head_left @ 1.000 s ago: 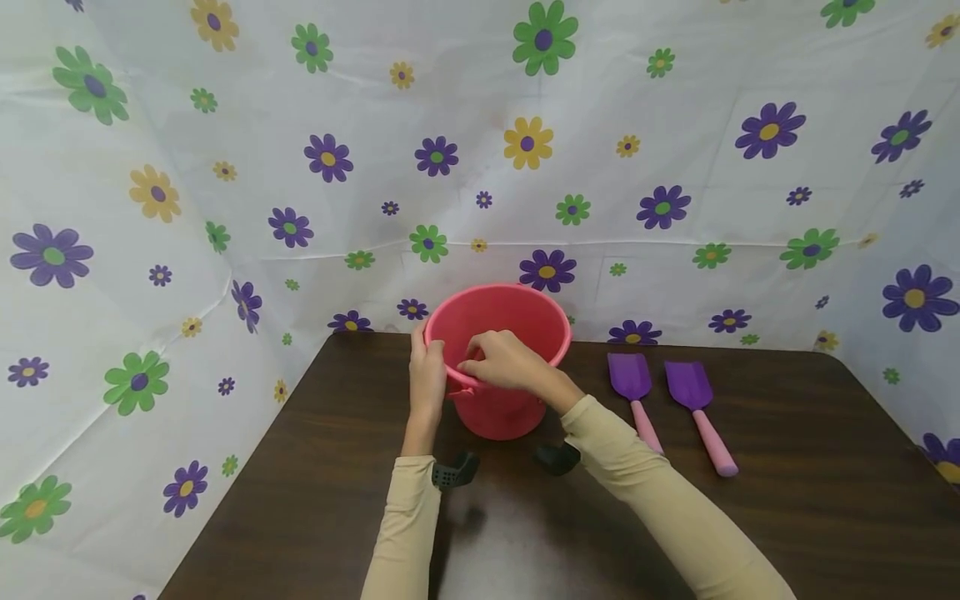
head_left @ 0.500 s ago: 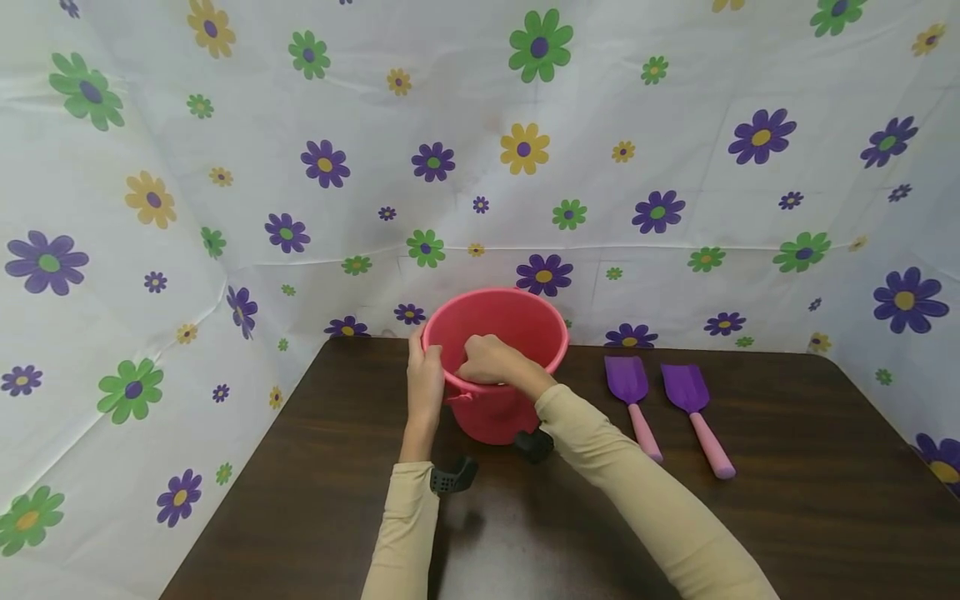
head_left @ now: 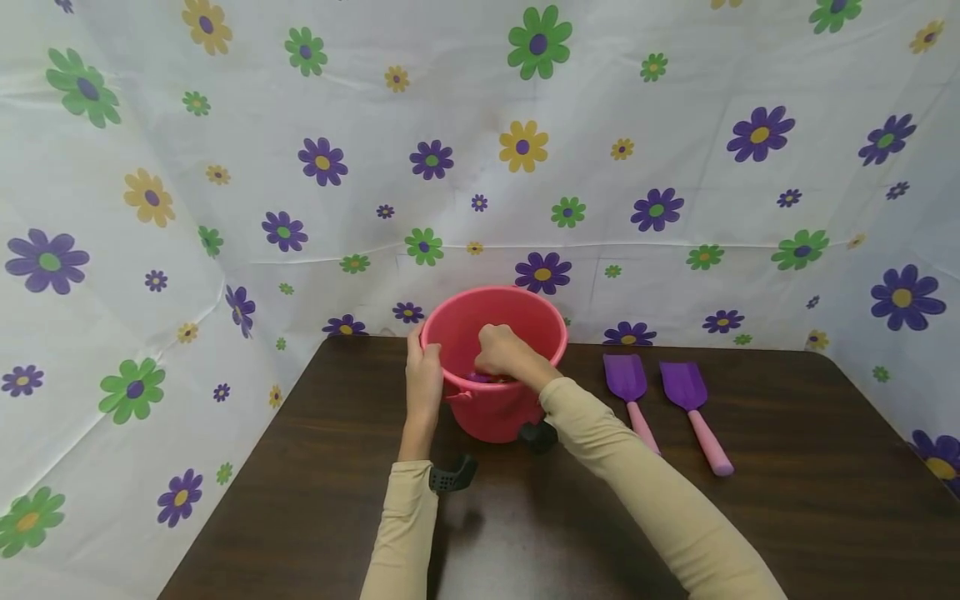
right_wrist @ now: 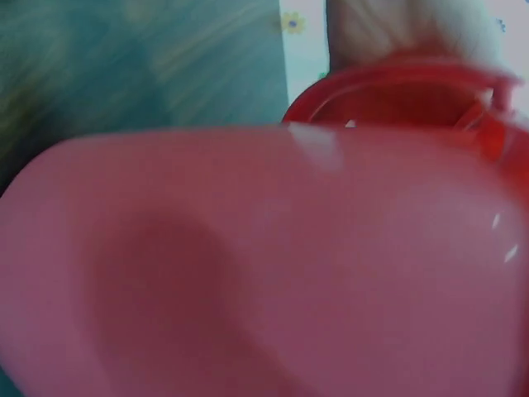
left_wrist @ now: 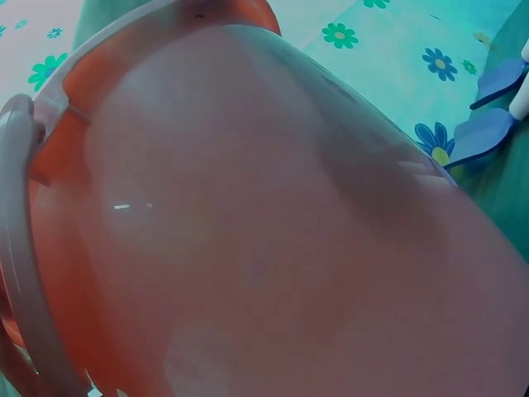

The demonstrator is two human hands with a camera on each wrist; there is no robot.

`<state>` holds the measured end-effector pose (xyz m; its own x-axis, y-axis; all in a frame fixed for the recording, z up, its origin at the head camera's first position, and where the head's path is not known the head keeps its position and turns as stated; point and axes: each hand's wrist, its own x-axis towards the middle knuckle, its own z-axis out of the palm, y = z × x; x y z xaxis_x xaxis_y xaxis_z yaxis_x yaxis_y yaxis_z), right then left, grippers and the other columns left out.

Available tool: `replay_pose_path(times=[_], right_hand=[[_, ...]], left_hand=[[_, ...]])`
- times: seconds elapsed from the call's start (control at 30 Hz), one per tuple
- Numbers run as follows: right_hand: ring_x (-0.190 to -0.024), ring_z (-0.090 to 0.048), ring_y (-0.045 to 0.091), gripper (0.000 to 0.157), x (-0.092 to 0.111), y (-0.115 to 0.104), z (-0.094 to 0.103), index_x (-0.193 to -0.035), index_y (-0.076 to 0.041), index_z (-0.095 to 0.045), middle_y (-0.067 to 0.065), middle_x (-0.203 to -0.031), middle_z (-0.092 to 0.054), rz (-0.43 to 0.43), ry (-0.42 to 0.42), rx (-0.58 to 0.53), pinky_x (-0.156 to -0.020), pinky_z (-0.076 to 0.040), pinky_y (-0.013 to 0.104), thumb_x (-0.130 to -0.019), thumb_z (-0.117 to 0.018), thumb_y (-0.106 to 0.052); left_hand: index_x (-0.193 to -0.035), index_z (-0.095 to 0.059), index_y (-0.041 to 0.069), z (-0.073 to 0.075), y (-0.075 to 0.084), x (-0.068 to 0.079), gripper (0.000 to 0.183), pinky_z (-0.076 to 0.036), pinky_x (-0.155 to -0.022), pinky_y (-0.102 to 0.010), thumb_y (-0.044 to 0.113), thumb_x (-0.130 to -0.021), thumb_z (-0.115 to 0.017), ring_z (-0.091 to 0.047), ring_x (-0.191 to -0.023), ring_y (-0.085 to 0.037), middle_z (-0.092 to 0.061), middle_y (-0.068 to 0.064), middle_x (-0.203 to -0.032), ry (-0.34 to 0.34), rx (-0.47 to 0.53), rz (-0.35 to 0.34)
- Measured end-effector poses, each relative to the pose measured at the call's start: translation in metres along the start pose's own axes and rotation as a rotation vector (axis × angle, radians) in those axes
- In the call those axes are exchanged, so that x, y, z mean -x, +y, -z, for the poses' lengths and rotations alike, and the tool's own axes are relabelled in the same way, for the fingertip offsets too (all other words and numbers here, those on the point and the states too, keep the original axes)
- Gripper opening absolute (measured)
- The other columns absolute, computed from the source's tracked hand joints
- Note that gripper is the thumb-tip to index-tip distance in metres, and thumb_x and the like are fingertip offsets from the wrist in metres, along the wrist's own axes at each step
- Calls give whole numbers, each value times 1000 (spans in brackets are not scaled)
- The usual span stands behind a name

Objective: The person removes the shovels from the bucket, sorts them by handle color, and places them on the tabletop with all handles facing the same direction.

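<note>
A pinkish-red bucket [head_left: 491, 417] stands upright on the dark wooden table. My left hand [head_left: 424, 379] grips its rim at the left, thumb over the edge and fingers along the outside. Inside the bucket's mouth, my right hand [head_left: 506, 350] reaches down with bent knuckles; its fingertips are hidden by the hand and the front rim. Beside it, something small and shiny purple [head_left: 480, 377] shows in the bucket. The bucket's outer wall [left_wrist: 273, 231] fills most of the left wrist view, and the same wall [right_wrist: 273, 256] fills the right wrist view.
Two toy shovels with purple blades and pink handles, one nearer [head_left: 626, 379] and one farther right [head_left: 684, 387], lie right of the bucket. A flower-printed white cloth [head_left: 330, 75] hangs behind and left of the table [head_left: 322, 500].
My right hand has gone from the front rim down into the bucket, then shifted slightly right, and the purple thing now shows. My left hand stays on the rim.
</note>
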<state>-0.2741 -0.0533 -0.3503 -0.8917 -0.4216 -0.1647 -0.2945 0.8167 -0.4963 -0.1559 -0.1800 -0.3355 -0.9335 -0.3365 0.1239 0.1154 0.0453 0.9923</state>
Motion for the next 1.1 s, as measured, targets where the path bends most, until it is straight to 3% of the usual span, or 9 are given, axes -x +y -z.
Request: replay_pose_path(times=[0.13, 0.23, 0.4, 0.47, 0.6, 0.7, 0.9, 1.1], right_hand=[[-44, -49, 15, 19, 14, 0, 13, -61, -9, -57, 1, -50, -47, -14, 14, -26, -42, -40, 24, -77, -64, 0], [-44, -44, 14, 21, 43, -16, 35, -61, -6, -55, 2, -51, -45, -25, 6, -22, -43, -37, 23, -79, -60, 4], [-43, -34, 7, 34, 90, -37, 73, -52, -10, -51, -3, -47, -44, 54, 45, -15, -43, -27, 19, -80, -61, 6], [-47, -38, 7, 30, 102, -36, 86, -52, -9, -58, -4, -49, -51, 113, 83, -6, -45, -30, 19, -79, -65, 4], [-72, -63, 18, 7, 123, -36, 108, -78, 0, -80, 6, -74, -73, 164, 137, -27, -62, -54, 29, -83, -75, -4], [-93, -68, 29, 19, 140, -37, 122, -99, 8, -79, 16, -97, -77, 166, 164, -74, -77, -60, 38, -87, -78, -7], [-91, -66, 32, 29, 172, -29, 143, -112, 8, -76, 20, -102, -75, 135, 243, -189, -75, -60, 38, -92, -77, -12], [-91, -68, 32, 35, 209, -8, 159, -117, 6, -75, 21, -109, -74, 121, 383, -186, -78, -60, 41, -96, -75, -23]], left_hand=[[-158, -34, 8, 0, 0, 0, 56, -41, -114, -56, 15, -103, -43, -49, -136, -38, -43, -15, -158, -6, 2, -2], [-158, -34, 8, 0, -1, 0, 56, -39, -115, -56, 15, -103, -42, -48, -137, -38, -43, -15, -159, -12, 3, 0], [-158, -34, 8, 0, -1, -1, 57, -37, -116, -56, 14, -103, -43, -47, -138, -37, -43, -15, -159, -7, 1, -1], [-158, -34, 8, 0, -1, -1, 57, -37, -116, -56, 14, -103, -42, -47, -139, -37, -43, -15, -159, -6, 0, -4], [-158, -35, 8, 1, -1, -2, 56, -38, -116, -57, 14, -103, -42, -47, -138, -37, -43, -15, -159, 0, -9, -6], [-158, -35, 8, 1, -1, -3, 56, -39, -115, -56, 14, -103, -43, -47, -137, -36, -44, -14, -158, 4, -11, -2], [-157, -37, 10, 1, 0, -3, 55, -41, -113, -56, 16, -102, -44, -50, -133, -36, -46, -14, -157, 7, -20, 2], [-157, -36, 10, 1, -1, -1, 55, -43, -112, -57, 16, -102, -43, -49, -133, -38, -46, -14, -156, 1, -14, 10]])
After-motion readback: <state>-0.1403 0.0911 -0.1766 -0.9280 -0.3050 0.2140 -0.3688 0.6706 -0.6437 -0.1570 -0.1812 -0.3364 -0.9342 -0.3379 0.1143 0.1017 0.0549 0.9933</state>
